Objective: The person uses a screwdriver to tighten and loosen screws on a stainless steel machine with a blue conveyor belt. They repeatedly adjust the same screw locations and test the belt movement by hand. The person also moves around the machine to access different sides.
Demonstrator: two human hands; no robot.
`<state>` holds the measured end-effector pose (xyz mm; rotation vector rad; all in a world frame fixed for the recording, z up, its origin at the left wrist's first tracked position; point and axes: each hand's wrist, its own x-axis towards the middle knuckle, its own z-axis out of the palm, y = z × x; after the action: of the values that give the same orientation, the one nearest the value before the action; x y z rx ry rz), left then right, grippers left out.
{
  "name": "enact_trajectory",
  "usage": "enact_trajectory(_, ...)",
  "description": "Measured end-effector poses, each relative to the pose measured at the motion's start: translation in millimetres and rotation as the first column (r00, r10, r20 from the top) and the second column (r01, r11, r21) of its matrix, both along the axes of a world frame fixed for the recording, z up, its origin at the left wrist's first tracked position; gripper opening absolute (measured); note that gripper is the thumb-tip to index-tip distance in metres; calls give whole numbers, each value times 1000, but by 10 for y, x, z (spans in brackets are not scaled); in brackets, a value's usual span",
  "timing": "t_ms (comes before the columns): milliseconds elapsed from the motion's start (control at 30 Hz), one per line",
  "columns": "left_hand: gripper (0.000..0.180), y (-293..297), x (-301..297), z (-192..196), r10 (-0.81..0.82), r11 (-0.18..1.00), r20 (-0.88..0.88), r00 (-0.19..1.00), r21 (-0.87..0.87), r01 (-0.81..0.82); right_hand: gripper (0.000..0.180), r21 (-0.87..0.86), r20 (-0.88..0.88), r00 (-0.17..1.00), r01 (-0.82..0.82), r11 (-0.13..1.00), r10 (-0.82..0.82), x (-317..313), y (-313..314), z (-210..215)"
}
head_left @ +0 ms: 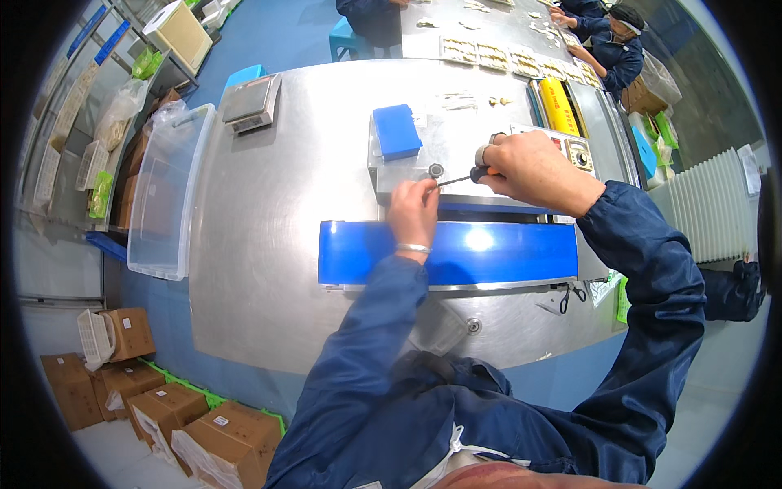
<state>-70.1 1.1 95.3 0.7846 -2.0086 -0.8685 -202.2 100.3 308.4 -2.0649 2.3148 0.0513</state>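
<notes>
My right hand is closed around the black and orange handle of a screwdriver, its thin shaft pointing left. At the shaft's tip, my left hand is closed in a pinch; whatever its fingertips hold is hidden. Just beyond those fingertips is a small round metal knob. Both hands are over a bench machine with a pale metal top and a long blue front panel. A blue box lies on the machine's top, past my left hand. Right of my right hand is a control dial.
A yellow roll lies behind the dial. Scissors are by the panel's right end. A scale stands at the steel table's far left, near a clear plastic bin. Cardboard boxes sit lower left. Other people work across the table.
</notes>
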Motion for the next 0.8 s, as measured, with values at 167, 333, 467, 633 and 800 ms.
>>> enact_trajectory(167, 11, 30, -18, -3, 55, 998, -7, 998, -4, -55, 18, -3, -40, 999, -20, 1000, 20, 16, -50, -17)
enact_trajectory(333, 8, 29, -38, -18, 114, 993, -28, 993, -27, -114, 18, -5, -48, 998, -42, 999, 42, 48, -104, -29)
enact_trajectory(467, 7, 21, -20, -11, 117, 993, -23, 993, -24, -118, 15, -10, -53, 996, -70, 998, 69, 67, -157, -19)
enact_trajectory(633, 8, 8, 3, 16, 91, 995, -15, 996, -24, -92, 12, -18, -82, 992, -98, 995, 96, 88, -229, -29)
enact_trajectory(800, 9, -30, 12, 27, 49, 997, 26, 998, -54, -48, 9, 15, -125, 990, -61, 998, 62, 105, -288, -42)
